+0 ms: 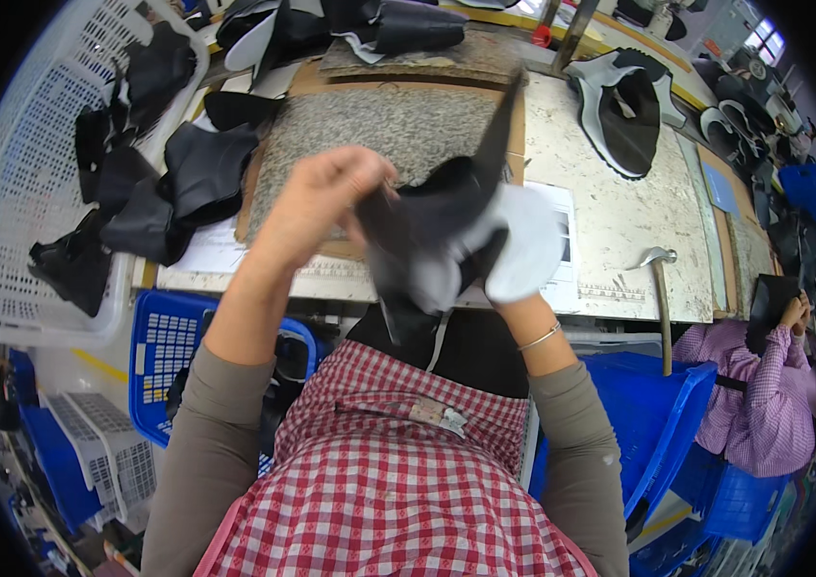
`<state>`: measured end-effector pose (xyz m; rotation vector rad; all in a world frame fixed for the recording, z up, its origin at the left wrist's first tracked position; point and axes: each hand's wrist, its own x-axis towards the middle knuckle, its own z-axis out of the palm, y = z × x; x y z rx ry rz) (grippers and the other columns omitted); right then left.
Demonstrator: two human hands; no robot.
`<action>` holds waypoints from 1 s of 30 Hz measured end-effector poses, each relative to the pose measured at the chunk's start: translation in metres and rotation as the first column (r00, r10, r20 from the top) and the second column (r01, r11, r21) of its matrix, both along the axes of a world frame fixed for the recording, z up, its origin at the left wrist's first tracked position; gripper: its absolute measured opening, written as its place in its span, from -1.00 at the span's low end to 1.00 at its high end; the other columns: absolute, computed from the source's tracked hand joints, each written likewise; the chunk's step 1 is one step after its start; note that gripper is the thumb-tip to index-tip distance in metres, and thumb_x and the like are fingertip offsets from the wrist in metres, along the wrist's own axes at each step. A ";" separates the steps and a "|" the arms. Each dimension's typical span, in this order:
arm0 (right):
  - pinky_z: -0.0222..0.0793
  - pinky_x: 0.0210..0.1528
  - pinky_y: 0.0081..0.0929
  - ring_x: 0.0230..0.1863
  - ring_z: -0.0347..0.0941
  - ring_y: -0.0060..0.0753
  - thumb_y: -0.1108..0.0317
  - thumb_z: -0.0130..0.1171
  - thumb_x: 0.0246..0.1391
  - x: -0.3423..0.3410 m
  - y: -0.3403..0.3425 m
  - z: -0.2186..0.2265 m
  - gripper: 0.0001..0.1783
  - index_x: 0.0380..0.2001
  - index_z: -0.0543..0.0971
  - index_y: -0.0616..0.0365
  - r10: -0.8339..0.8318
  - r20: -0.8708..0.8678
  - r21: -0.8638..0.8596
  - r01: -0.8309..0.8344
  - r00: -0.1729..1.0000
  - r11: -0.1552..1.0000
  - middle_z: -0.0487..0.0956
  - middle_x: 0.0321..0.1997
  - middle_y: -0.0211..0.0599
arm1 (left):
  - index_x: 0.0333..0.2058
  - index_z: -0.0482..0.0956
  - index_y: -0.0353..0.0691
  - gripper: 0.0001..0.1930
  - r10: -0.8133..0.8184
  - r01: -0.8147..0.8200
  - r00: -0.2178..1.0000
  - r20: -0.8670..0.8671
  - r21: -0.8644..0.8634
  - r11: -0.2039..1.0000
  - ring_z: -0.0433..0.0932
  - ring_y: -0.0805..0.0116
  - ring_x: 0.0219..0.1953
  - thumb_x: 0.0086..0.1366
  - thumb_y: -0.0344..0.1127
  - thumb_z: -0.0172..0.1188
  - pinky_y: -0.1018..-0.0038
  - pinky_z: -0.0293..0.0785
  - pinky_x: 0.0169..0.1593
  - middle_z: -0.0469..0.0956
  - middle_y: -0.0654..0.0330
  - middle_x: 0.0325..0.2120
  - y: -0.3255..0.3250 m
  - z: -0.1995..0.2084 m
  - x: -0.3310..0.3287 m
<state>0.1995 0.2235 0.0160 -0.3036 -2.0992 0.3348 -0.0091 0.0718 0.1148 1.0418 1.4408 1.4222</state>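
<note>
A black and white shoe upper (446, 216), made of leather-like pieces and blurred by motion, is in the air over the near edge of the worktable. My left hand (326, 192) is closed, thumb and fingers pinching its black edge on the left. From the lower right, my right hand (521, 310) goes in behind the white part of the upper. Its fingers are hidden there, so their grip does not show. Beneath the upper lies a grey speckled board (331, 120) on the table.
A hammer (660, 260) lies at the table's right edge, its handle overhanging. Another upper (624, 111) rests farther back. Left stands a white basket (4, 192) beside several black pieces (206, 168). Blue crates (610, 413) flank me; a co-worker (754, 385) sits at the right.
</note>
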 end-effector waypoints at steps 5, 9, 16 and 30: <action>0.45 0.13 -0.12 0.03 0.56 0.11 0.42 0.26 0.03 0.012 -0.014 0.000 -0.61 -0.01 0.65 0.19 0.042 -0.091 -0.070 -0.048 0.995 0.996 0.65 -0.06 -0.04 | -0.06 0.67 -0.27 -0.70 -0.437 0.390 0.769 -0.467 -0.198 0.899 0.55 0.37 0.03 0.23 -0.39 0.43 0.50 0.67 -0.07 0.53 0.20 -0.08 -0.040 -0.021 0.049; 0.46 0.12 -0.16 0.03 0.57 0.04 0.40 0.28 0.08 0.013 -0.022 -0.011 -0.64 -0.01 0.66 0.20 0.041 -0.105 -0.075 -0.049 0.994 0.996 0.66 -0.06 -0.06 | 0.12 0.52 -0.24 -0.43 -0.056 0.064 0.987 -0.152 0.046 0.997 0.47 0.32 0.17 0.09 -0.54 0.44 0.47 0.68 0.00 0.39 0.17 0.11 -0.063 -0.052 0.031; 0.47 0.11 -0.22 0.03 0.59 -0.06 0.36 0.30 0.17 -0.008 -0.002 -0.009 -0.68 -0.02 0.67 0.21 -0.060 -0.107 -0.119 0.047 0.992 0.992 0.67 -0.06 -0.08 | -0.29 0.58 -0.30 -0.76 0.007 0.134 0.774 -0.633 0.175 0.975 0.57 0.34 -0.15 0.06 -0.63 0.38 0.45 0.50 -0.10 0.54 0.20 -0.29 -0.051 -0.033 0.037; 0.26 -0.03 -0.25 -0.12 0.42 -0.25 0.29 0.59 -0.21 0.043 -0.062 -0.011 -0.42 -0.13 0.46 -0.07 -0.170 -0.129 0.261 0.199 0.977 0.945 0.51 -0.18 -0.42 | -0.21 0.56 -0.30 -0.76 0.054 0.034 0.858 -0.511 0.162 0.986 0.50 0.49 -0.16 0.20 -0.74 0.26 0.55 0.51 -0.10 0.46 0.25 -0.20 -0.058 -0.034 0.025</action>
